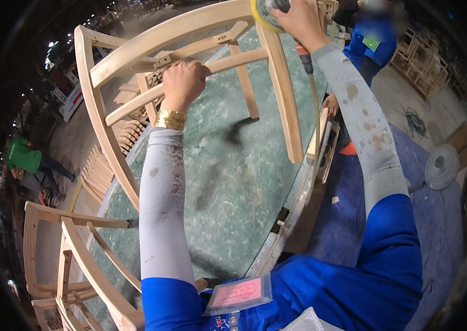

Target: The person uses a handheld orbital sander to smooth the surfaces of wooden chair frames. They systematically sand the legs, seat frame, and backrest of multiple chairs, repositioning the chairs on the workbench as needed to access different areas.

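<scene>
A pale wooden chair frame [283, 94] stands tilted on the green-topped workbench [222, 182], its legs and rails bare wood. My left hand [183, 85] is closed around the frame's crossbar. At the top edge, my right hand [302, 25] grips a round power sander [269, 12] with a yellow pad. The sander is against or very close to the top corner of the frame, where the curved rail meets the right leg; contact is hard to tell. An orange-ended hose [305, 58] hangs below my right hand, down along the bench edge.
Another chair frame [71, 265] stands at the lower left. Curved wooden parts [95, 171] are stacked beyond the bench's left side. A person in blue [374, 44] is at the far right, one in green [27, 157] at the left. A round fan-like object [442, 165] stands right.
</scene>
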The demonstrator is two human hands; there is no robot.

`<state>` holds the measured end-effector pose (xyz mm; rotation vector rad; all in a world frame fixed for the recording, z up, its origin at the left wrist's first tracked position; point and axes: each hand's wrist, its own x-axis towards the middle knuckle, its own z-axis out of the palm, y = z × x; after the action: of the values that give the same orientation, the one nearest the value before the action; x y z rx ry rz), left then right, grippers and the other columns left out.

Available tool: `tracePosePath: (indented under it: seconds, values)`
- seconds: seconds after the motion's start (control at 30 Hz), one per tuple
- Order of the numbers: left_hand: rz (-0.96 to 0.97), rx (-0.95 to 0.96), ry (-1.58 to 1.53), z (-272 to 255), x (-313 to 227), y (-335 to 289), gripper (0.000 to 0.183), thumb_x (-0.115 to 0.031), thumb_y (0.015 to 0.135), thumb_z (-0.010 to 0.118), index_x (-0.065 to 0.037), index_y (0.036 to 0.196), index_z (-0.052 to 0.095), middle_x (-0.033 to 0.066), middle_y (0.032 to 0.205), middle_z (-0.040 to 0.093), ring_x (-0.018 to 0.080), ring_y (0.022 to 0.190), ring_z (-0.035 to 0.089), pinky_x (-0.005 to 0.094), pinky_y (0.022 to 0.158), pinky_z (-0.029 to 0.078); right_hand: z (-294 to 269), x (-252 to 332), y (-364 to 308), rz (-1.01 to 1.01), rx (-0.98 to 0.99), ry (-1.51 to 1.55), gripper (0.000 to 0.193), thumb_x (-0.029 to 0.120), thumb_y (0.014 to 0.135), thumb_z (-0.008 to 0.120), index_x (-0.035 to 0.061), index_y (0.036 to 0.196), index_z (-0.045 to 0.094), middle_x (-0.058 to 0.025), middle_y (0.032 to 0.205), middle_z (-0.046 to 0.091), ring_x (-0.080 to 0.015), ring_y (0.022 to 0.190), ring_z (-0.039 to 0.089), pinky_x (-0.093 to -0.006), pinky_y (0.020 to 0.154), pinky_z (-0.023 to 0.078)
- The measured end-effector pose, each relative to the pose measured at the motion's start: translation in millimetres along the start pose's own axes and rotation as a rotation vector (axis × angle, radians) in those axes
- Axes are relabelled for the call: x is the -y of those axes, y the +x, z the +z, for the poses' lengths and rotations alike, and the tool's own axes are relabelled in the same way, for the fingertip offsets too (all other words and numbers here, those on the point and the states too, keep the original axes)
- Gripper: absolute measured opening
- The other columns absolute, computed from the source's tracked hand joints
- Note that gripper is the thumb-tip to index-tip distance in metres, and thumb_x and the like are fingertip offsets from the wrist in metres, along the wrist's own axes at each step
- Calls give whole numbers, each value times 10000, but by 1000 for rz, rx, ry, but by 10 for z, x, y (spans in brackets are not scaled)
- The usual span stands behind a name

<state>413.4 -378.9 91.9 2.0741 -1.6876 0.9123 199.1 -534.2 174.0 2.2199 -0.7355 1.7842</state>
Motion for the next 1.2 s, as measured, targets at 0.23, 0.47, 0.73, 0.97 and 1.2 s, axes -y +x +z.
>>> tracePosePath:
  seconds: [0.23,0.47,0.73,0.97,1.2]
  values:
    - [-17,38,35,22,-12,-14,109,-190,736,572,-137,736,668,127,708,643,300,681,644,416,610,510,-55,19,-17,-19,76,62,486,199,697,686,105,1156,559,-225,1041,580,-386,975,555,-458,816,463]
    - [5,49,62,68,-6,51,100,-194,744,582,-145,775,663,118,703,652,299,658,649,412,588,515,-265,-79,-399,-15,168,-59,559,198,702,679,123,1230,512,-211,1102,563,-384,981,538,-439,855,445]
    - [-49,98,59,67,33,44,147,-196,747,581,-192,820,708,118,749,665,305,704,653,414,628,524,-1469,846,-2730,257,948,415,630,226,646,760,175,1218,502,-135,983,498,-315,895,574,-388,790,493]
    - [-10,72,54,-32,-167,-49,140,-234,753,582,-117,730,654,131,665,631,311,611,638,432,557,511,-632,1455,-4548,319,1284,428,669,154,666,732,232,1269,454,-187,1017,472,-406,898,565,-462,729,488]
    - [-74,-125,15,-165,207,-845,119,-165,715,584,-60,684,535,141,611,575,312,654,598,430,595,456,-901,1227,-2953,482,834,1010,387,165,696,753,80,1052,628,-128,1048,586,-296,1002,555,-391,848,463]
